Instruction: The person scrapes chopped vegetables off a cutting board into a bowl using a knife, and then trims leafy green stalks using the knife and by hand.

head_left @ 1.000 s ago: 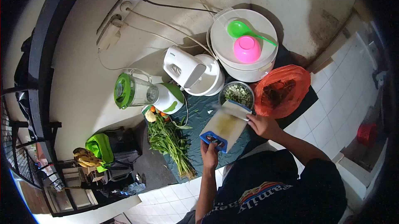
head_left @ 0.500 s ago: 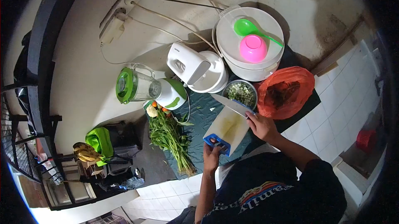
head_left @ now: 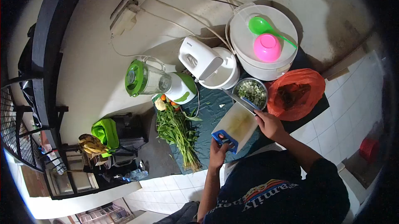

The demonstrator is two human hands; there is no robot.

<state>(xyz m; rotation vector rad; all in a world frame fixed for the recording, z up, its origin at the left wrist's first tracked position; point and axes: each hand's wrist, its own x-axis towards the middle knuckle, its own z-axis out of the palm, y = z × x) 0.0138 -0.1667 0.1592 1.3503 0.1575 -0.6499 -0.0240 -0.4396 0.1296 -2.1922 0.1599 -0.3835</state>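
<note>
My left hand (head_left: 217, 153) grips the blue handle end of a white cutting board (head_left: 236, 123), whose surface carries a yellow-green stain. The board slopes toward a metal bowl (head_left: 266, 100) of chopped greens and white pieces (head_left: 251, 91). In my right hand (head_left: 271, 126) is a knife (head_left: 239, 100), its blade lying across the board's far end beside the bowl. Both hands are closed. Right of the bowl sits an orange plastic bag (head_left: 305, 109) with dark contents.
Leafy greens (head_left: 176, 130) lie on the dark green cloth (head_left: 213, 113), near a blender (head_left: 160, 83) and a stand mixer (head_left: 208, 66). A large white container (head_left: 259, 68) carries a pink bowl (head_left: 267, 47) and green ladle (head_left: 260, 25). Cords hang along the wall.
The whole view has shifted, moving the scene rightward in the picture. The knife blade has turned and shows narrower. Both hands keep their holds.
</note>
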